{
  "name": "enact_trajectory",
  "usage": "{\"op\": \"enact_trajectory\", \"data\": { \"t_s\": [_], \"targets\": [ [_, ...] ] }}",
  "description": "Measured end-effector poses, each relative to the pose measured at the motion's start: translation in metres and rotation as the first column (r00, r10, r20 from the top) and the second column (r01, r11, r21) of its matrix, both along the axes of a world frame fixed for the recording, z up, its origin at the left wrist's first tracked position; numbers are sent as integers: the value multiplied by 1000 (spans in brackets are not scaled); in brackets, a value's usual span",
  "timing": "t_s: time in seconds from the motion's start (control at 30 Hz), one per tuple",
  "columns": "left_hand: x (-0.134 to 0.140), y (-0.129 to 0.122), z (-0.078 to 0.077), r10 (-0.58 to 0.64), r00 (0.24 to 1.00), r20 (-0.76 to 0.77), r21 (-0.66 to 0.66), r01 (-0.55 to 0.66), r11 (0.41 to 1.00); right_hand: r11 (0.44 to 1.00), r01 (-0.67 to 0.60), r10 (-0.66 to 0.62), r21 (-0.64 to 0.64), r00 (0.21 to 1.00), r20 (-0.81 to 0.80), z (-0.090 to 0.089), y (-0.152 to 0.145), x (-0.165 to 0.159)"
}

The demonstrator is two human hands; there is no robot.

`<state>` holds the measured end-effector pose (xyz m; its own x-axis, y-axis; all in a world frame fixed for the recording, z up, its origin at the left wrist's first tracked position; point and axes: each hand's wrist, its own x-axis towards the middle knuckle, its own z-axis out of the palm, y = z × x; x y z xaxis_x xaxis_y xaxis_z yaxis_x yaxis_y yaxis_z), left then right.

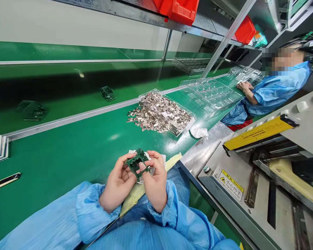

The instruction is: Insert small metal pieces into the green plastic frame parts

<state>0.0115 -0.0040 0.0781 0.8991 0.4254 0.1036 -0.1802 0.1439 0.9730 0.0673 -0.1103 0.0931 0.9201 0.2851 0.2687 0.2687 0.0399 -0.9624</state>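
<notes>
A green circuit board (137, 160) with a large opening in its middle is held up at the bench edge, tilted toward me. My left hand (119, 184) grips its left side between thumb and fingers. At the right edge of the board, my right hand (156, 180) has its fingers closed on it, with a fingertip showing in the opening. Something small and shiny near the right thumb is too small to name. Under the hands lies a white ribbed sheet (160, 159), partly hidden, beside a yellow cloth or sheet (133, 199).
Small metal pieces (156, 113) heap in and around a clear tray (186, 130). Beyond are a crumpled white wad (199, 132) and clear compartment trays (214, 92). Boards (107, 93) lie behind the rail. A machine (232, 187) stands right; a co-worker (279, 92) sits farther along.
</notes>
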Motion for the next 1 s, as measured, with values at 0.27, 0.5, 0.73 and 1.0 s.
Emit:
{"op": "enact_trajectory", "data": {
  "t_s": [0.27,0.5,0.73,1.0],
  "targets": [
    [1,-6,3,120,992,-38,81,-117,990,1000,-25,25,8,1000,-19,-2,-5,-3],
    [-1,-11,6,108,989,-103,37,-105,994,969,-99,175,226,921,-347,-3,-5,-4],
    [1,-18,13,207,971,-119,92,-197,976,975,-30,109,219,926,-361,-6,-8,-8],
    [0,-39,18,89,980,-178,33,-85,996,955,61,54,291,927,-371,-3,-31,-17]
  ]
}}
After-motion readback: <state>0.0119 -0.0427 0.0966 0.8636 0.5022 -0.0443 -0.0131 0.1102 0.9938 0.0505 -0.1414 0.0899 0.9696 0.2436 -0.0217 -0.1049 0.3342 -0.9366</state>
